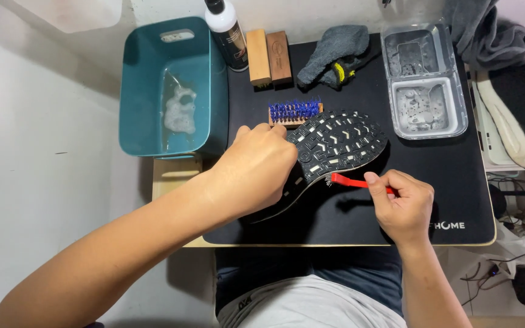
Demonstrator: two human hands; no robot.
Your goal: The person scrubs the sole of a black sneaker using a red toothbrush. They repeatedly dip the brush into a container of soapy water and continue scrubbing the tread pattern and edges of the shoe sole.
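At the upper left of the frame sits a teal tub (pixel 153 79) with some soapy water in its bottom. Just to its right, at the top, stands a bottle (pixel 227 33) with a white top and a dark label, and next to it lie two wooden blocks (pixel 268 58) side by side. Below them is a small brush with blue bristles (pixel 294 112). In the middle of the frame the left hand (pixel 256 167) is closed around a shoe (pixel 329 149), holding it bottom side up so the dark sole with its pale little bumps faces the camera (the shoe is right over the black mat (pixel 457 176)). Just right of the shoe, the right hand (pixel 403 206) pinches a thin red brush (pixel 356 181), and its tip touches the edge of the sole. At the top middle lies a gray cloth (pixel 335 51). At the upper right sits a clear plastic box (pixel 423 82) with two parts.
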